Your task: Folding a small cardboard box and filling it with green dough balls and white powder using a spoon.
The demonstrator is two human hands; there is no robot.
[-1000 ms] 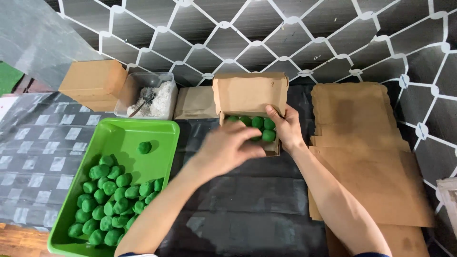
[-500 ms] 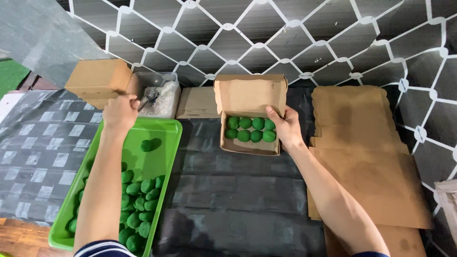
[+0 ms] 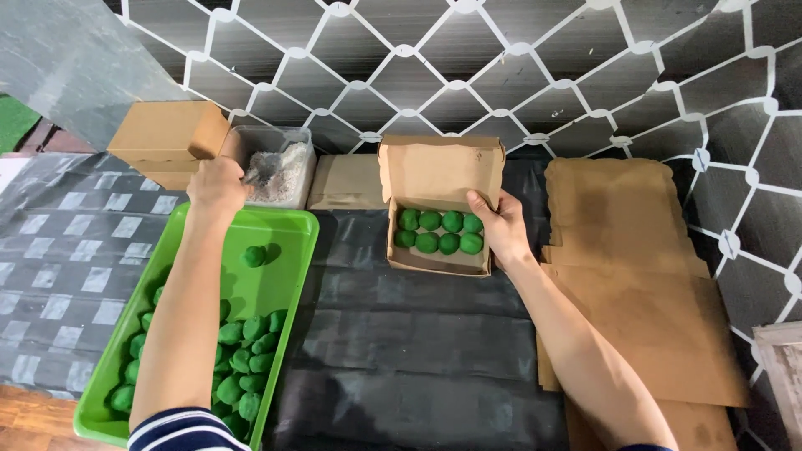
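Note:
An open brown cardboard box (image 3: pixel 439 171) stands in the middle of the dark table, holding several green balls (image 3: pixel 440 232) in two rows. My right hand (image 3: pixel 499 227) grips the box's right side. My left hand (image 3: pixel 219 185) reaches past the far edge of a green tray (image 3: pixel 288 250) and closes on a metal spoon handle (image 3: pixel 253 174) in a clear container of white powder (image 3: pixel 282 167). The tray holds several green balls (image 3: pixel 242 351) near its front and one single ball (image 3: pixel 254 256) further back.
A closed cardboard box (image 3: pixel 167 138) sits at the back left, a flat brown packet (image 3: pixel 347 182) beside the powder container. Flattened cardboard sheets (image 3: pixel 635 276) lie stacked on the right. A wall with a white lattice pattern rises behind the table.
My left hand left the open box, crossed over the green tray and reached the powder container. My right hand stayed on the box.

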